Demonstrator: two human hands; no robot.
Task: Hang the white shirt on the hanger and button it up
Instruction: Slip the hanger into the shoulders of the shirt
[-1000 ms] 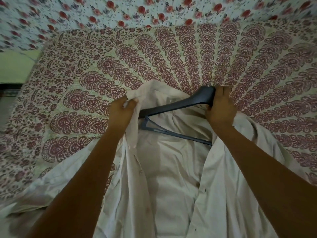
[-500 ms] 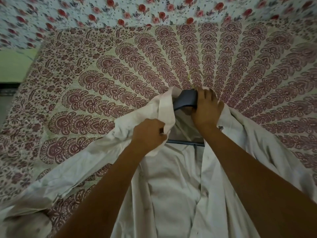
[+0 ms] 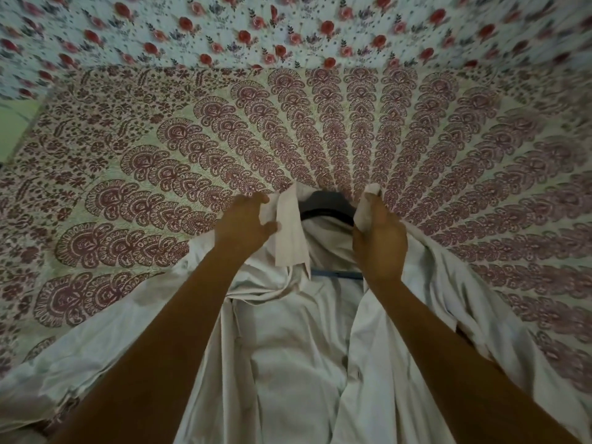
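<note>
The white shirt (image 3: 298, 363) lies open on the bed, front upward, collar at the far end. A dark hanger (image 3: 326, 213) sits inside it; only its neck and a stretch of its lower bar show between the collar flaps. My left hand (image 3: 246, 225) holds the left collar flap, thumb against the cloth. My right hand (image 3: 379, 238) grips the right collar flap, whose tip sticks up above the fingers. Both shirt fronts lie apart, unbuttoned.
A bedspread (image 3: 160, 174) with a maroon fan pattern covers the bed under the shirt. A rose-print sheet (image 3: 288, 30) runs along the far edge. A green wall (image 3: 12, 136) shows at the left.
My right hand left the hanger's neck and took the right collar flap. My left hand moved up to the left collar flap. The shirt's shoulders now cover the hanger arms.
</note>
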